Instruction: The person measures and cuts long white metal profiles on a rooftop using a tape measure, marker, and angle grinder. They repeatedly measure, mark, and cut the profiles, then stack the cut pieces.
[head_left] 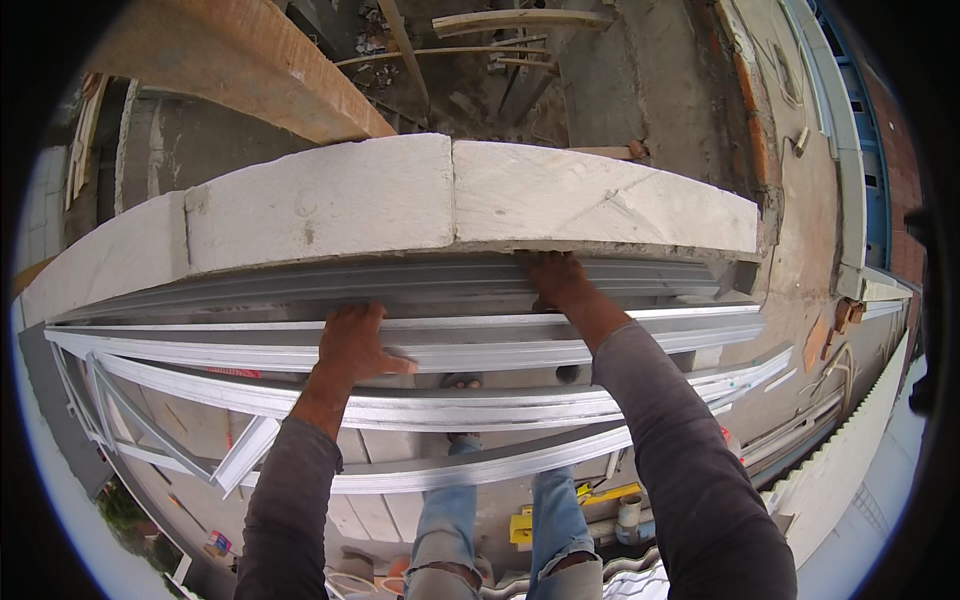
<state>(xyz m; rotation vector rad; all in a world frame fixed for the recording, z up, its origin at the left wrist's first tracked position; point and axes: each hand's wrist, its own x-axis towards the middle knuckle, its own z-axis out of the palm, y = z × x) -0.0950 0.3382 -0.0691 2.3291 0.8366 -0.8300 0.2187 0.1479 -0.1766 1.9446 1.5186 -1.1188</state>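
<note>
We look down from a height over a building site, with bare concrete floors, timber offcuts and rubble far below beyond a long pale stone sill [400,200] that runs across the upper half of the view, jointed near its middle. Against the near edge of that sill sits an aluminium window frame [450,345], its silver rails stacked in several parallel tracks from the left end to the right end, with a diagonal brace at the lower left corner. Below the frame our own legs in torn blue jeans [450,520] show, and yellow tools [600,495] lie on the floor near the right knee. Our left hand [355,340] lies flat on the upper rails left of the frame's middle, fingers extended together over the top track and the thumb spread to the right. Our right hand [555,280] reaches further up, fingers tucked under the sill's near edge where it meets the frame's top track; we cannot tell whether they grip anything.
</note>
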